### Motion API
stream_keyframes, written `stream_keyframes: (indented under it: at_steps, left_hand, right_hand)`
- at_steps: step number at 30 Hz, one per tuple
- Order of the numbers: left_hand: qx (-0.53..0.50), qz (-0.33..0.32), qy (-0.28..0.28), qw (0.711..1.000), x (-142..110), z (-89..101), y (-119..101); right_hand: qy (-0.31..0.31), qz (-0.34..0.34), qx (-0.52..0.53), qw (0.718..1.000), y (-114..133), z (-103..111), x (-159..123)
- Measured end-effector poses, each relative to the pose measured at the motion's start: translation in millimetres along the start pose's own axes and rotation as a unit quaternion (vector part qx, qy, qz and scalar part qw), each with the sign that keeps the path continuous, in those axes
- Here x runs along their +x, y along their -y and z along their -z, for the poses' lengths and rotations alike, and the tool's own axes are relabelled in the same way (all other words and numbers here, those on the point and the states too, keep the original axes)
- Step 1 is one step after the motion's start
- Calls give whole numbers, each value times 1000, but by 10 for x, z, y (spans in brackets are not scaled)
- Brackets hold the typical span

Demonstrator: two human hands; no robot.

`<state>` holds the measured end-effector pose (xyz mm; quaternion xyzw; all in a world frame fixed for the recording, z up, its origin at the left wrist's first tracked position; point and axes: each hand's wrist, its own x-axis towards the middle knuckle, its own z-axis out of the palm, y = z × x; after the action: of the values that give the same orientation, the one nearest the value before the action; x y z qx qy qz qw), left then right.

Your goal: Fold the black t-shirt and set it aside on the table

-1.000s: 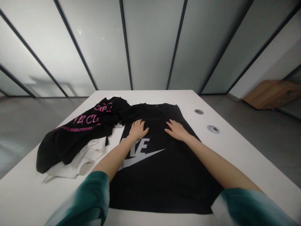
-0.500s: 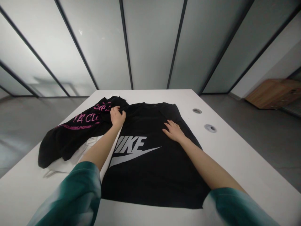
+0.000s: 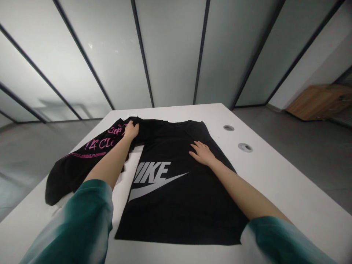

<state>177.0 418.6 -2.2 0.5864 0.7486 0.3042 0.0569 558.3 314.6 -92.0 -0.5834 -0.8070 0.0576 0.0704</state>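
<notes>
A black T-shirt (image 3: 181, 205) with a large grey NIKE print lies spread on the white table, its hem toward me. My right hand (image 3: 202, 152) rests flat on its upper right part, fingers apart. My left hand (image 3: 132, 129) is closed at the shirt's left sleeve (image 3: 145, 128), which stretches out to the left. The fingertips are partly hidden. Under and beside that hand lies a second black garment (image 3: 79, 161) with pink lettering, bunched up. Part of a white cloth shows beneath it, mostly behind my left arm.
The white table (image 3: 275, 190) has two round cable holes (image 3: 228, 128) on its right side. Behind its far edge stands a frosted glass wall (image 3: 173, 55) with dark frames. A wooden cabinet (image 3: 316, 102) stands on the floor at the far right.
My left hand has moved left and slightly away from me, and the NIKE shirt's left sleeve now reaches further out over the pink-lettered garment. My right hand stays in place.
</notes>
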Motion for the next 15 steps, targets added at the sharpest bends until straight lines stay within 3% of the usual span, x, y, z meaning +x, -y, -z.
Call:
stream_keyframes:
  at_steps: [3,6,11,15]
  left_hand:
    - [-102,17,-14,994,214,-19,-38]
    - [-117,29,-10,993,299,-67,-39]
    - [4,1,-23,1000,272,-63,-141]
    - [92,-73,14,993,126,-78,-465]
  right_hand:
    - [2,0,4,1000,-7,-3,3]
    - [2,2,9,1000,-16,-17,9]
    - [2,0,16,1000,-13,-25,9]
    - [5,-3,12,1000,-3,-13,-3]
